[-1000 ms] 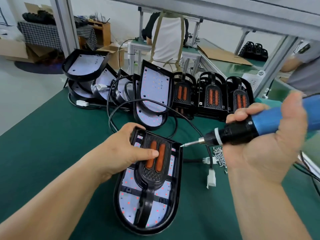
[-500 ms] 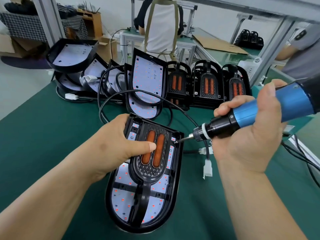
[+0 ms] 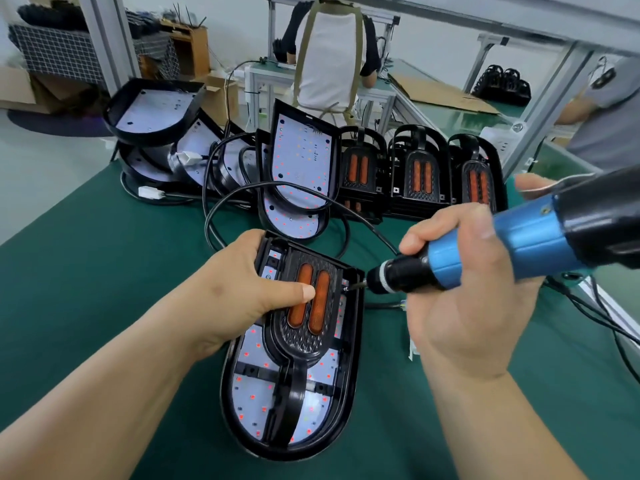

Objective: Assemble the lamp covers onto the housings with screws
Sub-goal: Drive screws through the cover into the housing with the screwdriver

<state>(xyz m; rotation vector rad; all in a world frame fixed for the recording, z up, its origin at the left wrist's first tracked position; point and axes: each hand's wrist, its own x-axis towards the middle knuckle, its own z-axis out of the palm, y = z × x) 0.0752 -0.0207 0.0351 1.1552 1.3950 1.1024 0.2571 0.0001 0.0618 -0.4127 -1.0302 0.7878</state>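
The lamp housing (image 3: 251, 400) lies flat on the green bench (image 3: 104, 271), near centre, with the cover (image 3: 304, 341) seated in it. The left grip (image 3: 249, 289) clasps the housing's far-left edge, thumb pressing the cover. The right grip (image 3: 460, 306) wraps the blue screwdriver (image 3: 519, 244), whose bit meets the cover's far-right corner.

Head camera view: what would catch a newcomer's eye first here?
The blue and black electric screwdriver, gripped in the right hand, stands out most, its bit at the upper right corner of the lamp housing at the centre of the green table. The left hand grips that housing's upper left edge, thumb pressing on the cover with two orange strips. Behind, a row of similar lamps leans upright.
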